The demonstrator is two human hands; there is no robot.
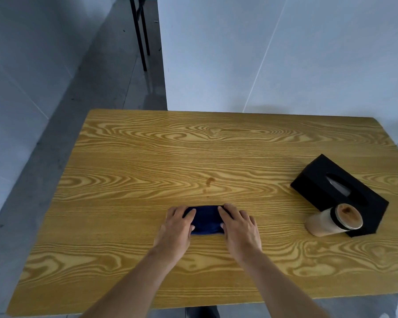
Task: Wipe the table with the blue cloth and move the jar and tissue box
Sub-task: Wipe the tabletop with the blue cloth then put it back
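A folded dark blue cloth [206, 220] lies flat near the middle of the wooden table [147, 157]. My left hand [177, 228] rests on its left end and my right hand [239, 228] on its right end, fingers spread over the fabric. A small brown stain [210, 181] marks the wood just beyond the cloth. At the right, a black tissue box [338, 193] lies at an angle. A jar [333, 220] with pale contents and a tan lid stands against the box's near side.
White walls stand behind and to the left of the table. A grey floor strip runs along the left, with black table legs [140, 35] at the far end. The table's right edge is close to the tissue box.
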